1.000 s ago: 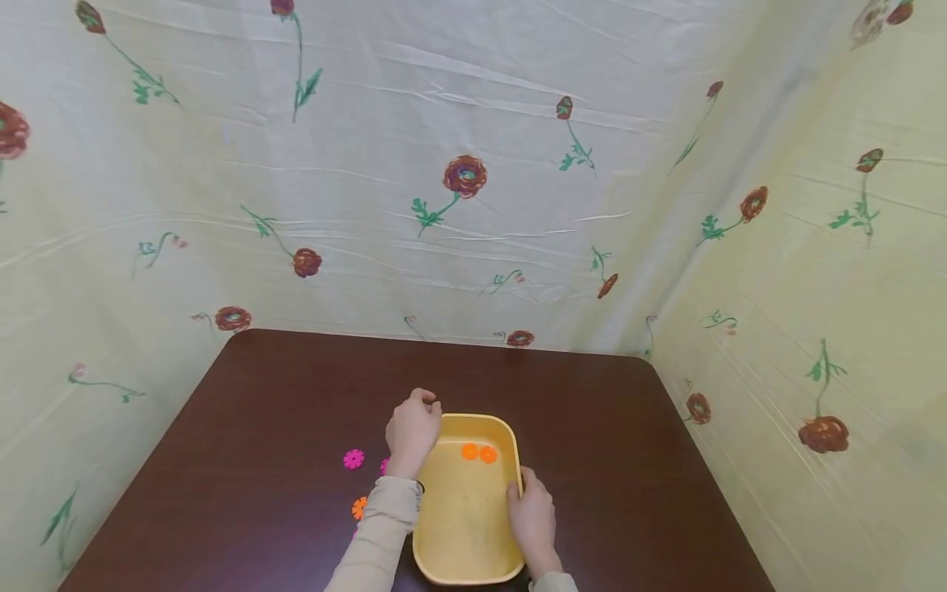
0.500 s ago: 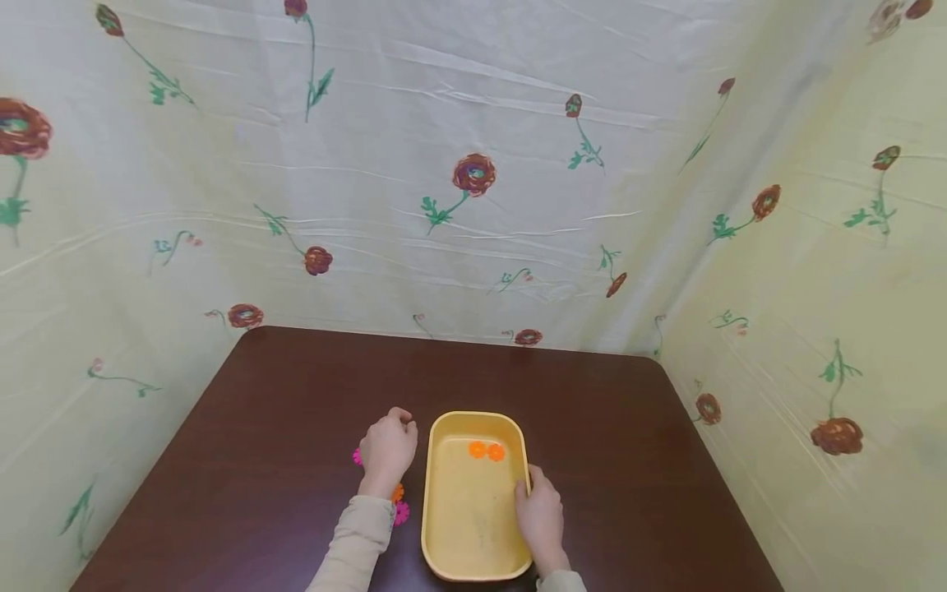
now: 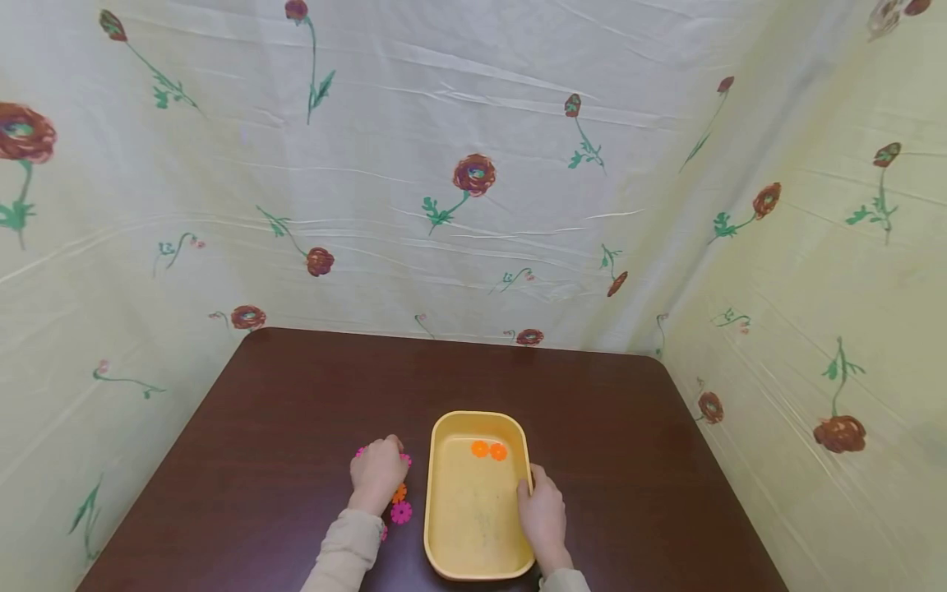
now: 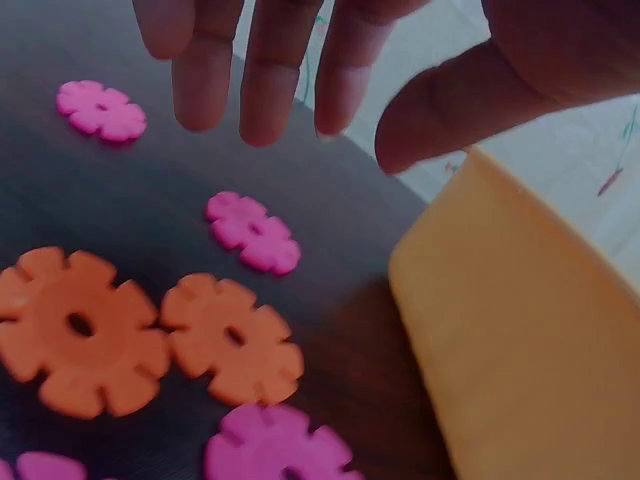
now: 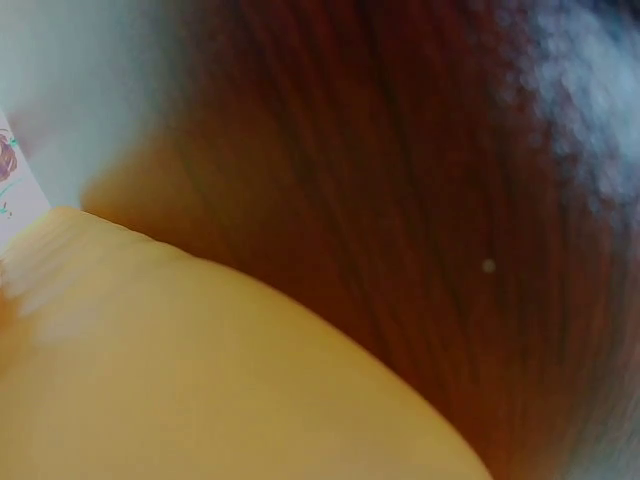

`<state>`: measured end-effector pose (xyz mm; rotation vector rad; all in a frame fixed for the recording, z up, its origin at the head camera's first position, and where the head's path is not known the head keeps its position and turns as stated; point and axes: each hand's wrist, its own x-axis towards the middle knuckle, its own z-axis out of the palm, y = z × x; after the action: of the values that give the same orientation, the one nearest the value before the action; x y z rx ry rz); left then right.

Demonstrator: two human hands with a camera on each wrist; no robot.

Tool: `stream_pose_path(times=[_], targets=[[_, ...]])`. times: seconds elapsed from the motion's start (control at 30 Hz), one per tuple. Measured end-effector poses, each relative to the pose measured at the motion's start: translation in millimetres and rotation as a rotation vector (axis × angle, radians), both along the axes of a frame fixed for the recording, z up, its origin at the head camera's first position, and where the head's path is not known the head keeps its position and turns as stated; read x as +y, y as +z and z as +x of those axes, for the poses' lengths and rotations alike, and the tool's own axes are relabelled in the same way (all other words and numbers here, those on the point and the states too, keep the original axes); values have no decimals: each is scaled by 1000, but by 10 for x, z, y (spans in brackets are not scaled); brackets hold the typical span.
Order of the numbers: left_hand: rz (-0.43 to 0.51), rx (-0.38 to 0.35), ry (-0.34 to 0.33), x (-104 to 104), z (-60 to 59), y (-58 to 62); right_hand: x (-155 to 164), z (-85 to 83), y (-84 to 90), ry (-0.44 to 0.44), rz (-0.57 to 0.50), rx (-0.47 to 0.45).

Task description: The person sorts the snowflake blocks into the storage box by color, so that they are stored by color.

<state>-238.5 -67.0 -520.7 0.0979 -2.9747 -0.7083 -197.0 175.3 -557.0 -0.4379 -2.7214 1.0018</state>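
Observation:
A yellow tray (image 3: 444,526) lies on the dark brown table (image 3: 296,395) with two orange flower-shaped discs (image 3: 489,450) at its far end. My right hand (image 3: 534,492) grips the tray's right rim, thumb over the edge. My left hand (image 3: 381,460) hovers just left of the tray over loose discs and holds nothing. In the left wrist view its fingers (image 4: 265,90) and thumb hang spread above two orange discs (image 4: 150,335) and several pink ones (image 4: 253,232). The tray wall (image 4: 530,350) stands to their right. The right wrist view is blurred and shows only tray (image 5: 200,380) and table (image 5: 420,200).
Flower-printed cloth walls (image 3: 473,164) close in the table at the back and on both sides. An orange disc (image 3: 399,493) and a pink disc (image 3: 401,513) lie between my left wrist and the tray.
My left hand has drawn back from the tray's far left corner and come down over the discs on the table. My right hand has stayed on the tray's rim.

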Motion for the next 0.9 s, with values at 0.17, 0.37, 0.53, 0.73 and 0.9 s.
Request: stream_pose_path(times=[0.17, 0.37, 0.53, 0.73, 0.9], targets=[[-45, 1, -85, -39, 62, -90, 1, -1, -14, -3, 1, -1], [-119, -22, -216, -67, 114, -172, 1, 0, 0, 0, -7, -12], [-166, 16, -250, -69, 142, -198, 8, -4, 6, 6, 0, -18], [-188, 41, -251, -57, 161, -206, 4, 1, 7, -2, -4, -14], [-197, 52, -247, -53, 160, -230, 0, -4, 12, -5, -5, -21]])
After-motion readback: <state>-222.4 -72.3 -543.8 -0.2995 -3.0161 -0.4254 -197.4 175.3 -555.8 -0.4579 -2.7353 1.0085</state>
